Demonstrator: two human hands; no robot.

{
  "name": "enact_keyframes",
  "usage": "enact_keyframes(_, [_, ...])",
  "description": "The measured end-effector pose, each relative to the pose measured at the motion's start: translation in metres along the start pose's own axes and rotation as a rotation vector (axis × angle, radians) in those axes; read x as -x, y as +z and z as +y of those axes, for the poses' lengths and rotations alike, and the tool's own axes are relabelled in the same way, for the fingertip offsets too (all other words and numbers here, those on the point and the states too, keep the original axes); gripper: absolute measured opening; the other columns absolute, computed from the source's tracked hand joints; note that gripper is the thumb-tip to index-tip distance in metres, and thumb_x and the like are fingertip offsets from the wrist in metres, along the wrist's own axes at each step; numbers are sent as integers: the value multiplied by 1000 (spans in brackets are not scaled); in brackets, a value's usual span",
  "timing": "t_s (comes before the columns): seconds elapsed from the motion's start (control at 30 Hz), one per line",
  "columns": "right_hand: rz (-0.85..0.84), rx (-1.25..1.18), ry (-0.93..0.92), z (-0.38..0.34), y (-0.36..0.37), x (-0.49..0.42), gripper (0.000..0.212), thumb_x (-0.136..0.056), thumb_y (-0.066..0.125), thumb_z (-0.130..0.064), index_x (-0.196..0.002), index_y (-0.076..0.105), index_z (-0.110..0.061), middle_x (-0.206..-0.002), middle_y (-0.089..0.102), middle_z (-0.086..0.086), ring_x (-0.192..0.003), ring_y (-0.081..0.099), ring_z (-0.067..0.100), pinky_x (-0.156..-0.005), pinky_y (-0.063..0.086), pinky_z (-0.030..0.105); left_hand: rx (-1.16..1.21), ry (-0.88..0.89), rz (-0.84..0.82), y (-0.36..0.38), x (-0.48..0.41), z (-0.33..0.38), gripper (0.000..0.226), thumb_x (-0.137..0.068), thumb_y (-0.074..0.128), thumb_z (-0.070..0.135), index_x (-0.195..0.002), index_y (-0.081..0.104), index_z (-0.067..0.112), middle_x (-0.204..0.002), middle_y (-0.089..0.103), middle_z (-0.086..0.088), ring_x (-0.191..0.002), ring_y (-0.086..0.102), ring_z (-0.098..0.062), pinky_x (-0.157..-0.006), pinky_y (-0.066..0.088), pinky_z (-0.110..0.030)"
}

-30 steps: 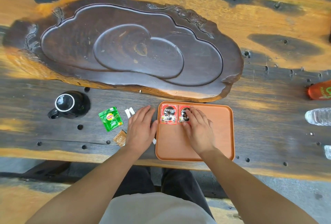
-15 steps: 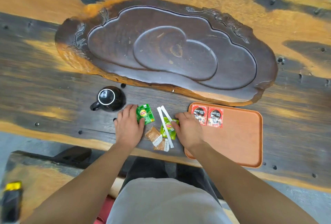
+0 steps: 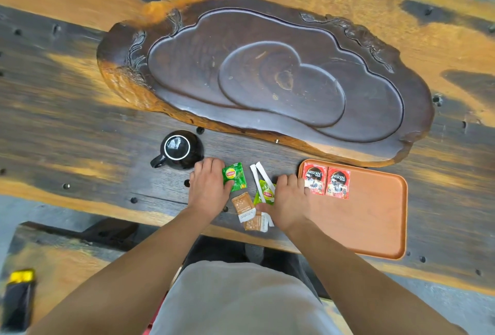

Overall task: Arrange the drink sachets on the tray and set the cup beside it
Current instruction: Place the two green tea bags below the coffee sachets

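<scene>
While both hands lie palm-down on the dark wooden table (image 3: 80, 125), the sachets sit in two groups; two red coffee sachets (image 3: 326, 181) lie side by side, edges touching, in the far left corner of the orange tray (image 3: 375, 216); the others are loose on the table just left of it. The left hand (image 3: 207, 187) rests with fingers spread flat, gripping nothing, its thumb touching a green tea sachet (image 3: 235, 176); the right hand (image 3: 290, 200) has its fingers bent down onto the table at the tray's left edge, covering part of a second green tea sachet (image 3: 264, 193), and whether it pinches that sachet I cannot tell. Two white sticks (image 3: 258, 178) lie across the second green sachet; two brown sachets (image 3: 247, 212) overlap between the wrists. The black cup (image 3: 180, 149) stands upright just beyond the left hand, well apart from the tray, handle pointing left.
</scene>
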State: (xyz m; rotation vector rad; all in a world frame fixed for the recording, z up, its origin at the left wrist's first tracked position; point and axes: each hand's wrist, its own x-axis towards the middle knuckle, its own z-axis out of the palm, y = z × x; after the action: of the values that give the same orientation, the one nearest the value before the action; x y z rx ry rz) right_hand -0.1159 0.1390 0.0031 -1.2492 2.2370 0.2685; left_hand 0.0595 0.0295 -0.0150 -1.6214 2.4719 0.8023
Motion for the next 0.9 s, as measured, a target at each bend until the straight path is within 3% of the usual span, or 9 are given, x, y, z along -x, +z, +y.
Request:
enact_keyframes(0.1, [18, -137, 10, -3, 1, -1, 70, -69, 79, -61, -113, 45, -18, -116, 56, 5, -111, 50, 27, -93, 43, 40, 68, 10, -13, -1, -2, -1, 38, -82, 76, 31, -108, 51, 19, -108, 59, 0, -105, 49, -23, -89, 45, -40])
enact_keyframes(0.17, [7, -288, 22, -6, 2, -2, 61, -72, 82, -49, -106, 39, -21, -105, 61, 5, -101, 58, 28, -82, 46, 39, 128, 13, -34, -1, -3, -3, 39, -82, 78, 27, -108, 50, 18, -106, 62, -1, -102, 51, -23, -88, 47, -40])
enact_keyframes(0.23, [-31, -466, 56, -9, 1, -4, 64, -75, 84, -43, -114, 39, -20, -106, 64, 6, -97, 64, 28, -76, 49, 38, 194, -7, -65, 0, -3, -5, 40, -82, 79, 24, -108, 49, 18, -105, 63, -1, -102, 52, -22, -86, 49, -40])
enact_keyframes(0.37, [-32, -688, 98, -13, 0, -5, 74, -77, 80, -51, -132, 45, -15, -115, 58, -4, -105, 55, 16, -87, 49, 36, 296, -68, -95, 2, -6, -8, 43, -81, 78, 20, -112, 48, 23, -105, 63, 0, -99, 55, -20, -83, 49, -38])
enact_keyframes(0.43, [-2, -774, 145, -13, 0, -6, 58, -90, 68, -50, -131, 52, -13, -107, 59, -6, -96, 56, 13, -82, 48, 33, 382, -126, -103, 2, -9, -8, 41, -83, 77, 18, -115, 51, 23, -106, 62, 1, -96, 57, -18, -81, 48, -35])
enact_keyframes(0.6, [72, -866, 171, -4, -4, -9, 22, -102, 49, -11, -119, 62, -7, -87, 63, 3, -69, 57, 13, -57, 42, 21, 542, -181, -92, -2, -13, -10, 21, -90, 69, 13, -106, 60, 21, -103, 58, -2, -91, 58, -20, -79, 47, -35])
enact_keyframes(0.73, [126, -946, 140, 2, -8, -10, 11, -103, 49, -11, -101, 59, -12, -85, 67, 8, -78, 63, 26, -68, 50, 39, 622, -214, 35, -13, -5, -7, 14, -96, 62, 18, -103, 57, 28, -88, 67, 6, -77, 62, -11, -64, 46, -32])
enact_keyframes(0.8, [157, -987, 142, 7, -8, -10, 13, -103, 48, -14, -95, 57, -19, -82, 66, 2, -77, 63, 22, -67, 49, 38, 611, -208, 168, -21, 2, -5, 18, -95, 63, 19, -110, 56, 27, -81, 65, 7, -65, 59, -9, -57, 45, -24])
enact_keyframes(0.9, [208, -1109, 151, 21, -11, -9, 16, -103, 49, -14, -91, 56, -23, -81, 66, 2, -74, 60, 23, -68, 48, 38, 667, -180, 288, -33, 11, 4, 23, -94, 64, 23, -110, 53, 35, -82, 63, 13, -65, 57, -11, -53, 41, -17])
